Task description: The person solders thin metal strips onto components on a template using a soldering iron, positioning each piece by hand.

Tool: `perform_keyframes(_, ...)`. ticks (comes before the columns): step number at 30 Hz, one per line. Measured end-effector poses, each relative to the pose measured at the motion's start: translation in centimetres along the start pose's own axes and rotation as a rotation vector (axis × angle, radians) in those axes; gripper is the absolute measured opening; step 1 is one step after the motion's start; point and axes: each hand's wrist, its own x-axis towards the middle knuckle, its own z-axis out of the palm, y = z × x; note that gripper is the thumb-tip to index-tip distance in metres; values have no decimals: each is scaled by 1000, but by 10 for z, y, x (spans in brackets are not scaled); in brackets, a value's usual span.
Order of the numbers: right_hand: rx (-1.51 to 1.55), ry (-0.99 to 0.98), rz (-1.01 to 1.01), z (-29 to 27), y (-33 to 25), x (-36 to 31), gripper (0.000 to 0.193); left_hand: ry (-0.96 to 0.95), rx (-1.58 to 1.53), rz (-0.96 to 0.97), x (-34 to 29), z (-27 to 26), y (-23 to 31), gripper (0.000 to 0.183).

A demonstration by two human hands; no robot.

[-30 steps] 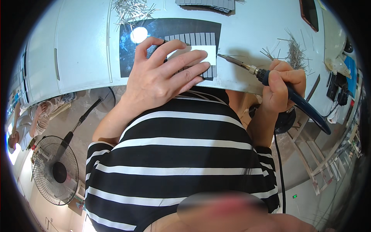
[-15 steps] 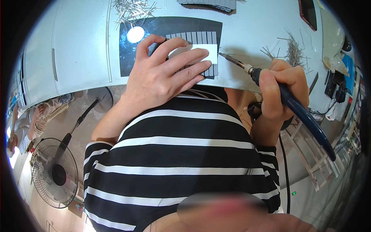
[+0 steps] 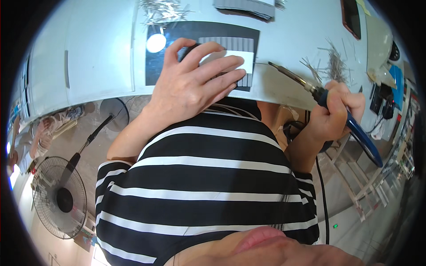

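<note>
My left hand (image 3: 191, 82) lies palm down with its fingers stretched and apart, pressing on a white rectangular plate (image 3: 247, 62). Under it is a row of narrow grey strips (image 3: 230, 43), set side by side on a dark glossy sheet (image 3: 155, 73). A dark object (image 3: 186, 51) shows partly beneath the outer fingers; I cannot make out its kind. My right hand (image 3: 335, 111) is wrapped round the blue handle of a soldering iron (image 3: 296, 78). Its tip points left, a little apart from the plate. A thin line lies between tip and plate.
Loose thin wires (image 3: 162, 11) are heaped at the far left, and another wire bundle (image 3: 336, 66) lies to the right. At the far edge sit a stack of grey strips (image 3: 246, 9) and a phone (image 3: 351, 20). A fan (image 3: 62, 199) stands on the floor at left.
The soldering iron and my right hand have drawn back to the right, so the tip is farther from the plate. My left hand still presses the plate.
</note>
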Motion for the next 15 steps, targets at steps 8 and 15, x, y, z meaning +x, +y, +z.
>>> perform_keyframes(8, 164, -54, -18, -14, 2, -5, 13, 33, -2, -86, -6, -21, -11, 50)
perform_keyframes(15, 169, -93, -9, 6, 1, -5, 12, 52, 237, -139, -32, -37, -63, 27)
